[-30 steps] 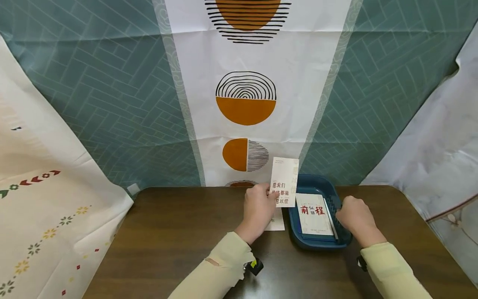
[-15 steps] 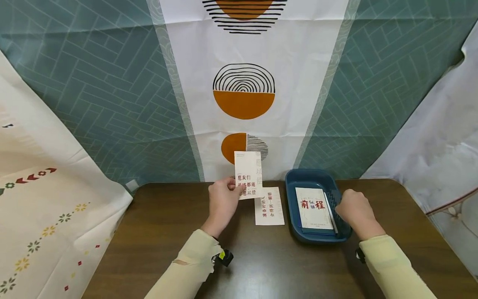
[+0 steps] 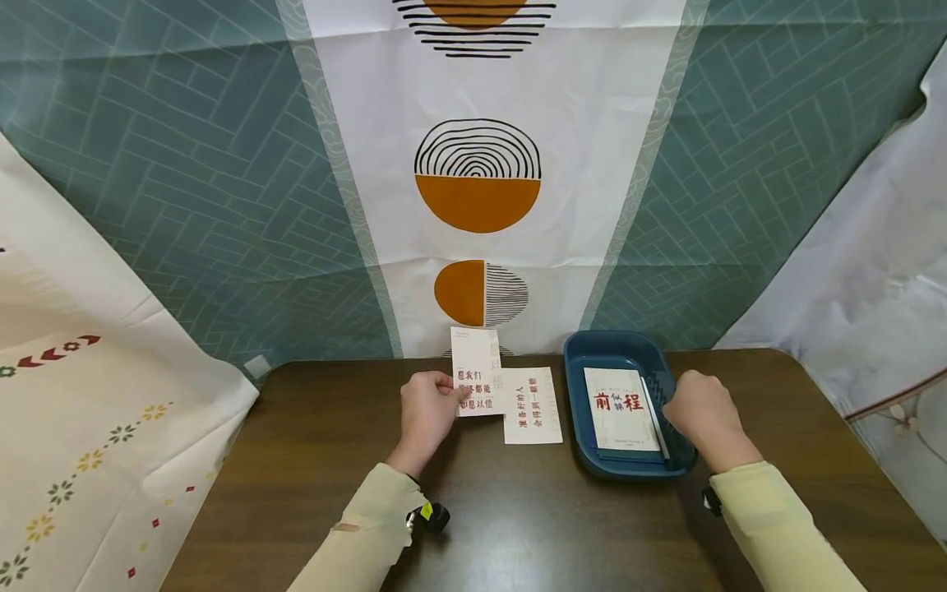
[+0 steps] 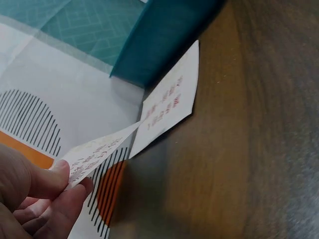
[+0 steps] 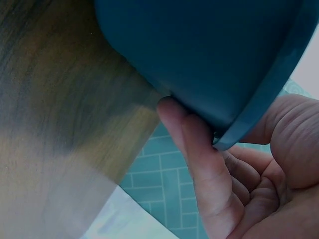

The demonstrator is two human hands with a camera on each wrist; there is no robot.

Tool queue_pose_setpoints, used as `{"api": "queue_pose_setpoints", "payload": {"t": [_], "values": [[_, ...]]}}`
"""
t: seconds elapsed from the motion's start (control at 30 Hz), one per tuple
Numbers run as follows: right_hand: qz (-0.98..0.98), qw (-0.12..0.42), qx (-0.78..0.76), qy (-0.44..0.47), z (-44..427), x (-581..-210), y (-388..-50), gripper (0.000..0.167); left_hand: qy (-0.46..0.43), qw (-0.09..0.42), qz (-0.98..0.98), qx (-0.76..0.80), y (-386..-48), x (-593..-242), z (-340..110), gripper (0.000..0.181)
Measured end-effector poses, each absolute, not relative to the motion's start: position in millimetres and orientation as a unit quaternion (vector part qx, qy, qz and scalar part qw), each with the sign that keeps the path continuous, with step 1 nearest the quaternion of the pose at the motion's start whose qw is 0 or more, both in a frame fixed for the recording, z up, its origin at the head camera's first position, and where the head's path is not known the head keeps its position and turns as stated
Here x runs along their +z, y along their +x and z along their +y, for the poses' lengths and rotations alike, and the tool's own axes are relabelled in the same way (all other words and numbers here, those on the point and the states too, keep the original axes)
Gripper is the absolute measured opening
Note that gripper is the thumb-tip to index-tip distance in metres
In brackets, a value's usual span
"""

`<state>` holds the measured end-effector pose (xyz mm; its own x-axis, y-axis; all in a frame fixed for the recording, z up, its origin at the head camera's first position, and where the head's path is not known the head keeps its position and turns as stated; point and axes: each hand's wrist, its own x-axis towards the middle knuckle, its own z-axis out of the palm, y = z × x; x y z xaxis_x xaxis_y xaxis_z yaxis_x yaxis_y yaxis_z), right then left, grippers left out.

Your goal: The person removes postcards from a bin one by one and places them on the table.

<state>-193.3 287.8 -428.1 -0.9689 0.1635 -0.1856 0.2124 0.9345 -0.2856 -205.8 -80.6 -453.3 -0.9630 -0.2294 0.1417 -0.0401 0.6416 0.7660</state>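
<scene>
In the head view my left hand (image 3: 429, 413) pinches the edge of a white card (image 3: 476, 362) printed in red characters. The left wrist view has thumb and fingers on that card (image 4: 97, 149), which is tilted above the tabletop. Just right of it a second white card (image 3: 533, 407) lies on the table, its corner close to or under the held one. On the right, my right hand (image 3: 706, 417) grips the rim of a blue plastic basket (image 3: 577, 353). In the right wrist view its fingers and thumb lie either side of the basket's wall (image 5: 209, 64).
Inside the basket lie a white card or booklet (image 3: 623, 411) with red characters, something dark blue-green beneath it, and a thin white stick (image 3: 654, 418). The brown table (image 3: 518, 518) ends at a patterned cloth backdrop (image 3: 481, 82). White cloths hang at both sides.
My left hand has moved left from beside the basket, carrying the held card, and lowered it. The card lying on the table has come into fuller view. My right hand stays on the basket rim.
</scene>
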Motion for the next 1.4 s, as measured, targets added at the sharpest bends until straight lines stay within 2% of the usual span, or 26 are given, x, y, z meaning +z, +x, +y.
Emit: {"api": "queue_pose_setpoints", "payload": {"t": [0.8, 1.03, 1.4], "values": [[0.976, 0.095, -0.162, 0.11, 287.7, -427.9, -194.0, 0.018, 0.071, -0.035, -0.893, -0.444, -204.6, -484.8, -61.0, 0.023], [0.978, 0.091, -0.156, 0.106, 287.9, -428.7, -194.5, 0.018, 0.069, -0.048, -0.898, -0.432, -205.0, -490.9, -59.5, 0.023], [0.978, 0.094, -0.15, 0.109, 287.3, -429.2, -195.7, 0.023, 0.086, -0.02, -0.914, -0.396, -207.6, -497.1, -56.7, 0.028]]}}
